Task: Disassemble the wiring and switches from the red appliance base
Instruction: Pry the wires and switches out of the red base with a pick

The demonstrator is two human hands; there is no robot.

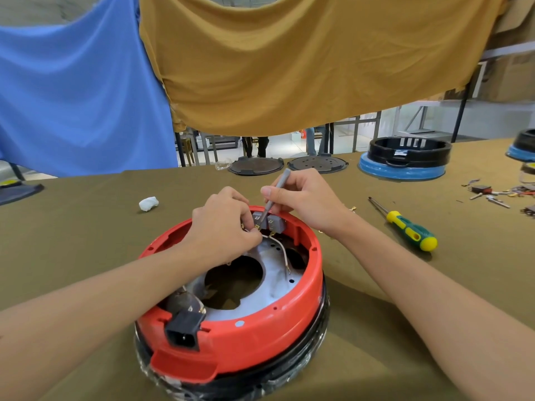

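The red appliance base (260, 319) lies upside down in front of me, with a black power socket (183, 331) at its near rim. Two grey switches (273, 222) sit at its far inner wall, and a white wire (282, 250) curves from them across the grey metal plate. My left hand (223, 227) pinches a wire terminal beside the left switch. My right hand (304, 198) holds a thin grey metal tool (275, 195), whose tip touches the terminal of the left switch.
A yellow-green screwdriver (408, 227) lies to the right on the olive tablecloth (86, 227). A white crumpled wad (148, 203) lies at the left. Two dark round plates (256, 166) and a blue-black base (405, 160) stand at the far edge. Loose removed parts (498, 193) lie far right.
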